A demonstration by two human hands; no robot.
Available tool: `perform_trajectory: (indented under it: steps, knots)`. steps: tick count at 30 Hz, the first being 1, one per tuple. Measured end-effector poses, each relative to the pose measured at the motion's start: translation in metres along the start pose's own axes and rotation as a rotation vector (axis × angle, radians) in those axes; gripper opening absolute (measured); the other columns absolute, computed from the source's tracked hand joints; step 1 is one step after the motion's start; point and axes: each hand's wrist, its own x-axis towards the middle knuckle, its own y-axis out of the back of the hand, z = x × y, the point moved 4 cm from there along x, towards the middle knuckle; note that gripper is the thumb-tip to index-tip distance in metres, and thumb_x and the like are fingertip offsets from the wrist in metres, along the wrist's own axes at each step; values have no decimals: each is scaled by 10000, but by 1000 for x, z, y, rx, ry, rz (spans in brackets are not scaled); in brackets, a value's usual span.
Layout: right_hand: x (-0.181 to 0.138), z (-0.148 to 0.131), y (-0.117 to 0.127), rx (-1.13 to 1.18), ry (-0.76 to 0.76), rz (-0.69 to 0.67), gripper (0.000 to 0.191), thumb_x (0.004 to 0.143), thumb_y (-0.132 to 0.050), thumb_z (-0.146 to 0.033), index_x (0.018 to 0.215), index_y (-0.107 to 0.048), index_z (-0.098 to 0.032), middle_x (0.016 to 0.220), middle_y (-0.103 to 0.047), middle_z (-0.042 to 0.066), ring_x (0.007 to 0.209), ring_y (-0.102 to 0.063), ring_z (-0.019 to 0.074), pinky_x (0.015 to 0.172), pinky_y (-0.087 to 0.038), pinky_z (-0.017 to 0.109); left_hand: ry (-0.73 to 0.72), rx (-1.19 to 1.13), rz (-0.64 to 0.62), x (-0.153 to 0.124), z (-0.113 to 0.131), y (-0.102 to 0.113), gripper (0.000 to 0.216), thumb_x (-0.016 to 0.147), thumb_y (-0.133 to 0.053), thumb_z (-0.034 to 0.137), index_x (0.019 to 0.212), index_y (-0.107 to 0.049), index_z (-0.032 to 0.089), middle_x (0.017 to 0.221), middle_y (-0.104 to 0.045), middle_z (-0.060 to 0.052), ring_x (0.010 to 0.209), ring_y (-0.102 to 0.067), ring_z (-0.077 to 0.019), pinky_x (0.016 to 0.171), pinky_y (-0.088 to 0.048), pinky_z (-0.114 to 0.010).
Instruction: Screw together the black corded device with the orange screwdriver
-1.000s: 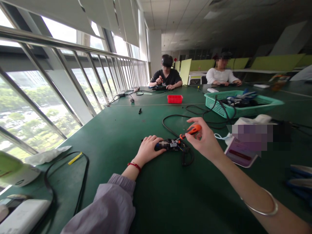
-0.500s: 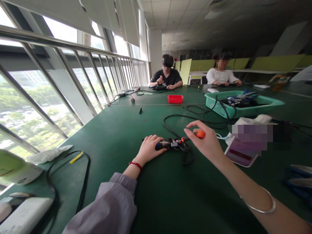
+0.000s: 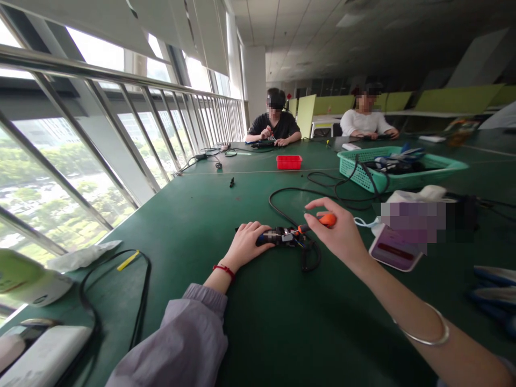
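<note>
My left hand (image 3: 244, 245) curls over one end of a small dark device (image 3: 277, 236) that lies on the green table (image 3: 209, 215), holding it down. My right hand (image 3: 337, 234) pinches an orange-handled screwdriver (image 3: 320, 221), its tip set against the device's other end. A black cable (image 3: 296, 201) runs from the device, coils beside it and loops away across the table.
A teal basket (image 3: 397, 169) of tools sits at the right, a red tray (image 3: 289, 162) further back. A phone (image 3: 394, 250) lies right of my hand. Two other people work at the far end. A black cable (image 3: 116, 293) and white objects lie near left.
The screwdriver handle dropped from a raised angle to lie nearly level with the device. My right hand shifted slightly with it. My left hand stayed on the device.
</note>
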Motion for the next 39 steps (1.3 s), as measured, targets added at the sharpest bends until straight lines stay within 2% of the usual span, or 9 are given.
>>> perform_trajectory:
  steps: [4, 8, 11, 16, 21, 27, 33, 36, 39]
  knots:
    - [-1, -3, -2, 89, 33, -23, 405, 709, -604, -309, 1083, -481, -213, 714, -536, -36, 555, -503, 113, 566, -413, 239, -15, -25, 4, 0, -3, 0, 388, 818, -562, 493, 1125, -553, 255, 1029, -593, -27, 969, -542, -203, 889, -359, -354]
    - [-3, -1, -5, -19, -33, -31, 273, 776, -546, -449, 915, -552, -214, 567, -499, -48, 499, -466, 120, 541, -372, 253, -2, -31, 18, 1, -5, -1, 398, 795, -583, 502, 1111, -556, 261, 1021, -599, -18, 957, -546, -205, 886, -354, -359]
    - [-3, 0, -7, 38, -3, -33, 220, 767, -560, -368, 930, -555, -220, 575, -500, -50, 512, -481, 121, 541, -382, 245, -5, -38, 20, 1, -5, -2, 417, 782, -586, 523, 1106, -560, 262, 1021, -598, -14, 963, -544, -209, 881, -356, -362]
    - [-3, 4, -7, 152, 33, 37, 491, 689, -633, -303, 1133, -441, -219, 783, -557, -24, 548, -518, 114, 542, -427, 241, -9, -40, 24, 1, -4, -1, 389, 805, -546, 496, 1116, -559, 263, 1042, -597, -17, 969, -536, -215, 889, -354, -371]
    - [-4, 3, -7, 30, -32, 31, 234, 781, -551, -429, 842, -573, -204, 608, -526, -23, 520, -495, 128, 560, -395, 264, -27, -25, 18, -1, -1, 1, 325, 809, -514, 322, 1124, -552, 255, 1044, -602, -17, 969, -532, -205, 876, -351, -364]
    - [-4, 3, -6, 129, 16, 43, 382, 711, -615, -287, 1061, -477, -218, 701, -535, -39, 559, -507, 118, 567, -407, 243, -20, -25, 21, -2, -1, 2, 365, 775, -559, 365, 1120, -551, 249, 1055, -606, -21, 979, -535, -213, 885, -348, -370]
    - [-3, 0, -5, -19, -29, -60, 245, 798, -531, -451, 812, -571, -209, 573, -491, -38, 507, -442, 114, 538, -348, 253, -9, -34, 20, 0, -1, 1, 366, 790, -566, 438, 1110, -557, 261, 1056, -613, -13, 978, -539, -215, 886, -345, -375]
    - [-2, -1, -6, 56, -5, -92, 222, 770, -572, -366, 934, -559, -217, 610, -506, -46, 525, -465, 112, 550, -377, 241, -10, -36, 18, 0, -1, 1, 360, 799, -557, 450, 1107, -557, 263, 1055, -613, -12, 981, -539, -215, 888, -343, -377]
    - [0, 3, -6, 113, -22, -58, 374, 731, -615, -344, 1065, -504, -219, 649, -517, -49, 543, -500, 120, 558, -404, 241, -11, -34, 16, -1, 0, 1, 368, 785, -567, 428, 1113, -550, 260, 1053, -612, -12, 982, -539, -215, 892, -342, -378]
